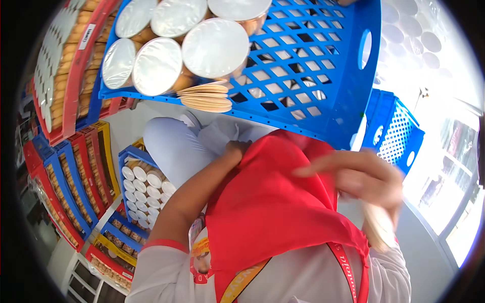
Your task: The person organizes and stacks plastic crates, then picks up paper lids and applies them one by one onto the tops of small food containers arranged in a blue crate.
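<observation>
A blue plastic crate with a lattice base stands in front of me. Several clear containers with white round lids fill its left part; tan rounded contents show through their sides. By the near rim, against the containers, lies a fanned stack of thin tan pieces. My left hand is low by my lap at the edge of my red apron, its fingers largely hidden. Raised over the apron's right side, my right hand is blurred, one finger extended, with a pale item held against its palm.
Red, blue and yellow crates of packed goods are stacked at left. Beside my leg sits a blue crate of white-lidded containers. More blue crates stand at right, near bright windows. At upper left is a red crate.
</observation>
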`<action>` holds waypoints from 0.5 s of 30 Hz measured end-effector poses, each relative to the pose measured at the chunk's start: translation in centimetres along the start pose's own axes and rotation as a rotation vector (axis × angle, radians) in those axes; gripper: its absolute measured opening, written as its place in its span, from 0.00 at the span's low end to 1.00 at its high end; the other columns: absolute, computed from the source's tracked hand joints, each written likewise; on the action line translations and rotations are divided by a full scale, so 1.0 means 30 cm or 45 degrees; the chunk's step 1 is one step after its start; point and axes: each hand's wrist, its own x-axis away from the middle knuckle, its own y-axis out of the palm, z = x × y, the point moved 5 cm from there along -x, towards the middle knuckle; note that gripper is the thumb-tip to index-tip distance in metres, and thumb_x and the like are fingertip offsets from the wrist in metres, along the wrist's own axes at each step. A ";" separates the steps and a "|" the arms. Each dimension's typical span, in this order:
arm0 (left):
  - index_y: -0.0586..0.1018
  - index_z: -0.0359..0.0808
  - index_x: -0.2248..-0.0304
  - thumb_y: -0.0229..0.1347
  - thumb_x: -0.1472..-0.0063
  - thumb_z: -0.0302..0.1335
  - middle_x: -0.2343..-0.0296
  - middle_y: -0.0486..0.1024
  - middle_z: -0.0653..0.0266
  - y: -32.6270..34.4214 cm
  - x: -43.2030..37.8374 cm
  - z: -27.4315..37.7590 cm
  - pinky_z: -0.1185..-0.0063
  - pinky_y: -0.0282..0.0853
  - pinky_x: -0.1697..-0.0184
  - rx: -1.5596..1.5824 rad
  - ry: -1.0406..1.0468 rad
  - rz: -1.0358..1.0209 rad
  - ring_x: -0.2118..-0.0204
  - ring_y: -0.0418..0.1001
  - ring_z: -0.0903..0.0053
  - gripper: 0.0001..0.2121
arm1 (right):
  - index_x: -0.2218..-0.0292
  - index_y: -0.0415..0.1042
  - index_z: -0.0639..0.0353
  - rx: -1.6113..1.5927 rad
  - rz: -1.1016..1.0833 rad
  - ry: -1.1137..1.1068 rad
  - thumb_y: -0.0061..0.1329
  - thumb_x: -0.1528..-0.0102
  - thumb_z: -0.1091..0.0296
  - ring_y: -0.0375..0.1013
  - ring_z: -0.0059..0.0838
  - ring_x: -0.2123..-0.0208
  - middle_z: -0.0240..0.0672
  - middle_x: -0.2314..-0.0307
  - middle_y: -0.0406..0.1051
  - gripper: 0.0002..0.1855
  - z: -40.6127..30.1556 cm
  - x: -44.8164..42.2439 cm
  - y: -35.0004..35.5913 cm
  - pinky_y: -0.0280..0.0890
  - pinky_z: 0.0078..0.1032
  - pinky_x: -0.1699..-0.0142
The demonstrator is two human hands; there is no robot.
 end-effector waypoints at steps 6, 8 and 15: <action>0.72 0.38 0.52 0.55 0.44 0.41 0.58 0.77 0.53 -0.039 0.022 0.021 0.65 0.73 0.54 0.024 -0.022 -0.015 0.56 0.78 0.58 0.23 | 0.40 0.61 0.52 0.658 -0.574 0.774 0.27 0.33 0.55 0.68 0.48 0.48 0.49 0.49 0.69 0.25 0.671 -0.189 0.354 0.59 0.40 0.42; 0.71 0.38 0.52 0.60 0.49 0.41 0.58 0.76 0.52 -0.072 0.035 0.022 0.64 0.73 0.54 0.045 -0.033 -0.046 0.57 0.78 0.57 0.27 | 0.43 0.66 0.55 0.603 -0.959 0.669 0.25 0.33 0.54 0.67 0.51 0.46 0.50 0.48 0.68 0.26 0.735 -0.113 0.461 0.58 0.43 0.42; 0.65 0.38 0.44 0.69 0.57 0.45 0.50 0.70 0.51 -0.082 0.082 0.006 0.61 0.70 0.48 0.202 -0.076 0.030 0.49 0.72 0.54 0.42 | 0.48 0.71 0.57 0.353 -1.031 0.950 0.25 0.34 0.52 0.67 0.49 0.46 0.48 0.49 0.69 0.28 0.777 0.098 0.631 0.59 0.43 0.42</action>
